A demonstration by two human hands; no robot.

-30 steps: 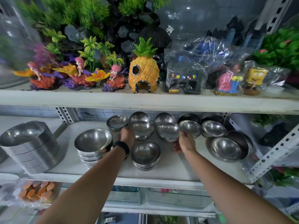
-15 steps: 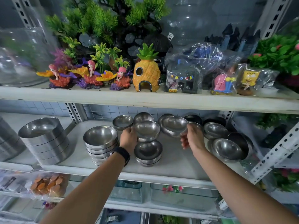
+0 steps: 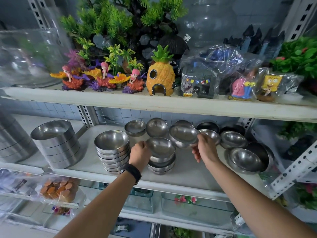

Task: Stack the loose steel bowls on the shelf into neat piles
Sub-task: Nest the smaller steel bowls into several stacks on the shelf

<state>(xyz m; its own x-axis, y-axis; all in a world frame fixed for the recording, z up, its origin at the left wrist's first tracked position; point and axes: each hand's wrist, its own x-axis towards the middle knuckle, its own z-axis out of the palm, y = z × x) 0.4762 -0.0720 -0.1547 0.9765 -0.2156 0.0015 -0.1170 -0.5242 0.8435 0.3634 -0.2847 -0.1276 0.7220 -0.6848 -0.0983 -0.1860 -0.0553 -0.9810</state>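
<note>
1. The left hand (image 3: 139, 154) grips the rim of the top bowl (image 3: 160, 146) on the middle pile (image 3: 162, 162).
2. The right hand (image 3: 205, 149) pinches a tilted bowl (image 3: 183, 135) in the air, just right of that pile.
3. Left of the pile stands a taller stack (image 3: 112, 150); loose bowls (image 3: 233, 139) crowd behind and right.

White metal shelving (image 3: 154, 107), pale tiled wall (image 3: 56, 109)

Two hands; three mermaid ornaments (image 3: 103, 78) at upper centre-left; one pineapple house (image 3: 160, 76); two neat bowl piles (image 3: 112, 152) at centre.
</note>
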